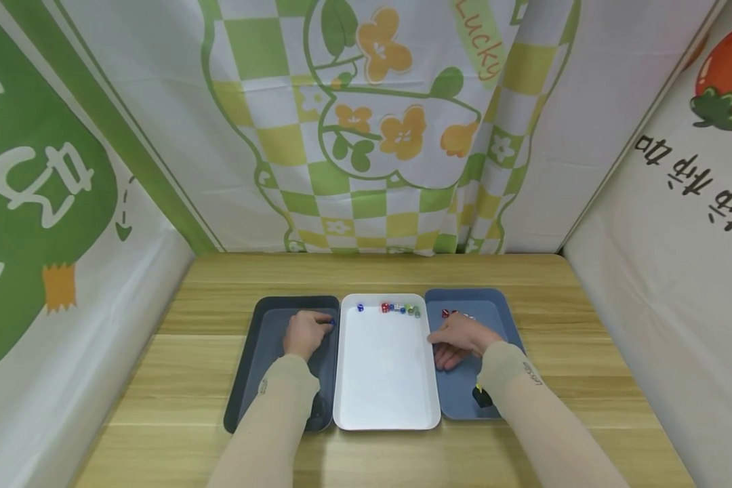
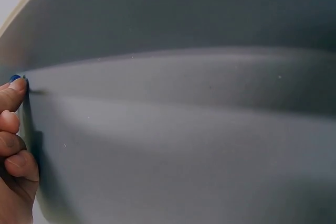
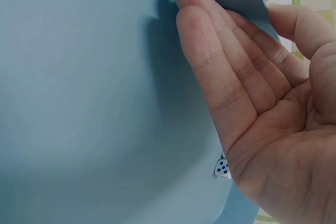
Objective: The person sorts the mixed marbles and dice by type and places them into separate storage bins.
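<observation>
In the dark grey tray on the left, my left hand pinches a small blue die between thumb and fingertip, close to the tray's right wall. My right hand is at the left rim of the blue-grey tray. Its long fingers lie fairly straight along the inside of that wall, while the thumb reaches the rim. Red dice sit at this tray's far end, partly hidden behind the hand. A white die with blue dots shows beside the palm in the right wrist view.
Between the two sits a white tray. Along its far end stand a lone blue die and a row with a red die, a white die and several blue and green ones. A wooden table bears everything; a patterned curtain hangs behind.
</observation>
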The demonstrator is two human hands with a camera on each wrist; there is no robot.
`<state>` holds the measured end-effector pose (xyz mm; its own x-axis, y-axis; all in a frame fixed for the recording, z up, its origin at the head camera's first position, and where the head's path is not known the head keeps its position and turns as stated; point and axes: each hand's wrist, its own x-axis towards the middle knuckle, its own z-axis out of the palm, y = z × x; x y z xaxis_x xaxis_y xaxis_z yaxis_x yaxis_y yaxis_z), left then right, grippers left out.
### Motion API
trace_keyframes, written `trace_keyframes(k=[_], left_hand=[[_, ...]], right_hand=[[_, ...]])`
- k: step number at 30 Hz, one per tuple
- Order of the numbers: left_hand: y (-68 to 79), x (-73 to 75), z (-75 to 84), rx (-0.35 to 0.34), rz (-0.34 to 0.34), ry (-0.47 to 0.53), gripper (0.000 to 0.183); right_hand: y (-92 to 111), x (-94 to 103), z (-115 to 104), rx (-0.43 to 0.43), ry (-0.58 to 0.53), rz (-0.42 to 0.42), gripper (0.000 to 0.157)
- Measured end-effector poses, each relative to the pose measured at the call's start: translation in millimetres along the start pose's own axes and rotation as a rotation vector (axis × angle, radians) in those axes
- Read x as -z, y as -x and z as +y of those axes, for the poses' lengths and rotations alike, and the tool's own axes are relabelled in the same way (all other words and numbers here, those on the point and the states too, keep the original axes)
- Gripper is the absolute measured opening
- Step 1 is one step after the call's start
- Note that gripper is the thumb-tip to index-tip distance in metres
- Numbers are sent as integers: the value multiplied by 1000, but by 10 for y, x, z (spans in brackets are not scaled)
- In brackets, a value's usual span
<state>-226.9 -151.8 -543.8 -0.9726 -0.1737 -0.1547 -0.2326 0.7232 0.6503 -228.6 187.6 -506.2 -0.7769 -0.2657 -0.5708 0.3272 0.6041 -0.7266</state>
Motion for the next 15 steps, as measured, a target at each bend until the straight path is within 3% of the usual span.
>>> trace_keyframes(k=[8,15], left_hand=[[-6,8,5,16,4,23,26],[-19,29,-37,-14,19,129,25]], right_hand=[[-19,3,13,-2,-8,-3,27],[-25,8,17,0,-5,-8,27]])
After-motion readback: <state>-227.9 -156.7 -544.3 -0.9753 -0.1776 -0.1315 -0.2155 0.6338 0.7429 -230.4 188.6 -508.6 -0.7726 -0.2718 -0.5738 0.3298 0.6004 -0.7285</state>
